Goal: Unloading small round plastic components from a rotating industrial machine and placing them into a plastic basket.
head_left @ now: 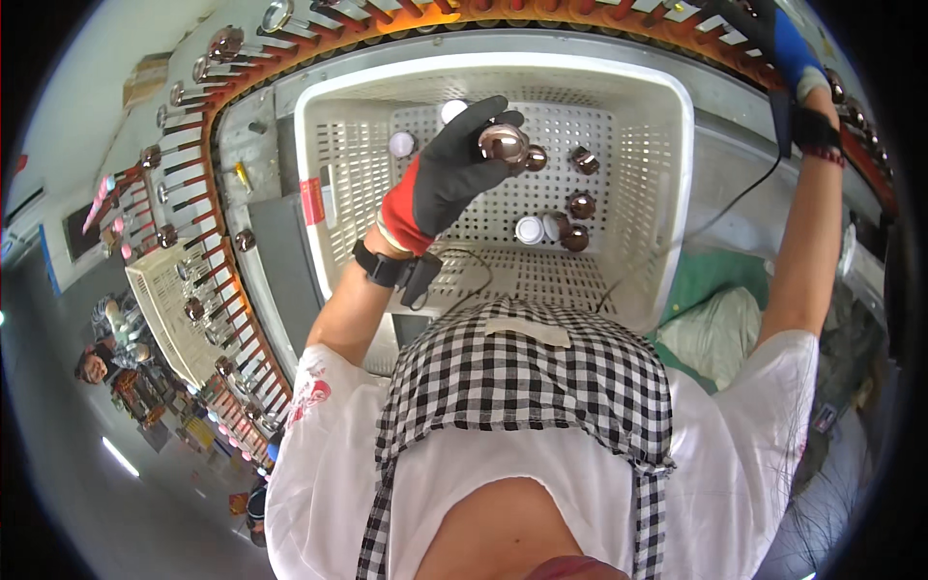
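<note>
My left hand [447, 179], in a black and red glove, is closed around a shiny brown rounded piece [503, 143] above a white plastic basket [493, 64]. Inside the basket lie several similar mirror-like brown pieces [581, 205], some showing a white round face [529, 229]. Far off to the upper right, my right hand [791, 53] wears a blue and black glove and reaches to the conveyor line [619, 17]. Its fingers are dark and partly lost at the picture's rim, so their grip does not show.
The orange conveyor curves around the far side and left, carrying several spindles with shiny pieces [226, 43]. A dark cable [739, 186] hangs by my right arm. White and green cloth [715, 333] lies right of the basket. Another person [97, 362] is at the far left.
</note>
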Motion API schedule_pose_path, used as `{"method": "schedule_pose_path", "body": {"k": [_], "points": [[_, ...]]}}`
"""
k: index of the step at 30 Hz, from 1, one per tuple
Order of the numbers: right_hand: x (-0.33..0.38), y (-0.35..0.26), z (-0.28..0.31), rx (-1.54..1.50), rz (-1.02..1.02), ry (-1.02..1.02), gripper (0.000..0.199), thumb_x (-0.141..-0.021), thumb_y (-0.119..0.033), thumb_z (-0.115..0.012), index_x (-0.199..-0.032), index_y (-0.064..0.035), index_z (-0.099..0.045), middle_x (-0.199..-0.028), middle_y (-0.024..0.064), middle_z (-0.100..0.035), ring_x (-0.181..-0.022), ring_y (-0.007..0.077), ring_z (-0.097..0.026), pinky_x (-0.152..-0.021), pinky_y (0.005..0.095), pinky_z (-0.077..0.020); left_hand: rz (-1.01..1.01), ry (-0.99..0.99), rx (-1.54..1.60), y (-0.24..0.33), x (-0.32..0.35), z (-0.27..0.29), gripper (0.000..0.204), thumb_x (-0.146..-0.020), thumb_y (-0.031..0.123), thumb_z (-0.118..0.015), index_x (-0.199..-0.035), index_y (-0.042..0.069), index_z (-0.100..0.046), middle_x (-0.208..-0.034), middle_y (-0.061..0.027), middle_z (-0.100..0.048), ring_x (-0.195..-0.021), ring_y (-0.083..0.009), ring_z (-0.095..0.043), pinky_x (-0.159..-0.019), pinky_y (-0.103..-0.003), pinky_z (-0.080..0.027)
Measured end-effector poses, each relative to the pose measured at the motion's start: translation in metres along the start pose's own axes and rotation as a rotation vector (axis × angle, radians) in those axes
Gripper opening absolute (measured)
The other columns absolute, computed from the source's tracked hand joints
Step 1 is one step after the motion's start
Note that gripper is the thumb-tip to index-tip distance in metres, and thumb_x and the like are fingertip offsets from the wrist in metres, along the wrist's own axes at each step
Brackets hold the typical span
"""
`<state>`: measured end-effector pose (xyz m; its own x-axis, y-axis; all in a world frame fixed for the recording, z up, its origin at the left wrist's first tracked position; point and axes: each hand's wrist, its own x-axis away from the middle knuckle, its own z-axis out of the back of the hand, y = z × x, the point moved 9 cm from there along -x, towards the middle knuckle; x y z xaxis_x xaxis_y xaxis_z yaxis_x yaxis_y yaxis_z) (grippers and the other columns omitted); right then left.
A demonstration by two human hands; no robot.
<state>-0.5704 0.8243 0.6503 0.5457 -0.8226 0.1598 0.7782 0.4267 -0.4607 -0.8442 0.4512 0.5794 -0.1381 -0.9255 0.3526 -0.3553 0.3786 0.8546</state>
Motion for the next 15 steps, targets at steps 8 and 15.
{"method": "schedule_pose_path", "body": {"k": [8,15], "points": [[-0.030,-0.056,-0.043,0.086,-0.115,-0.088,0.040,-0.082,-0.023,-0.080,-0.119,-0.0093,-0.079,-0.110,0.0176,-0.077,-0.106,0.0378,-0.072,-0.093,0.0450,-0.0582,-0.095,0.027,0.357,0.033,0.019,-0.001,0.088,-0.091,-0.015,-0.051,-0.170,0.020,-0.035,-0.165,-0.0126,-0.047,-0.151,-0.0295,-0.049,-0.126,-0.053,-0.039],[-0.032,-0.085,-0.094,0.115,0.316,0.111,0.033,-0.099,-0.010,-0.064,-0.130,-0.0116,-0.074,-0.114,0.0186,-0.076,-0.100,0.0341,-0.075,-0.092,0.0397,-0.0582,-0.297,0.402,0.493,0.054,0.021,0.051,0.072,-0.101,-0.010,-0.059,-0.166,0.009,-0.033,-0.150,-0.0137,-0.055,-0.136,-0.0270,-0.059,-0.118,-0.049,-0.050]]}}
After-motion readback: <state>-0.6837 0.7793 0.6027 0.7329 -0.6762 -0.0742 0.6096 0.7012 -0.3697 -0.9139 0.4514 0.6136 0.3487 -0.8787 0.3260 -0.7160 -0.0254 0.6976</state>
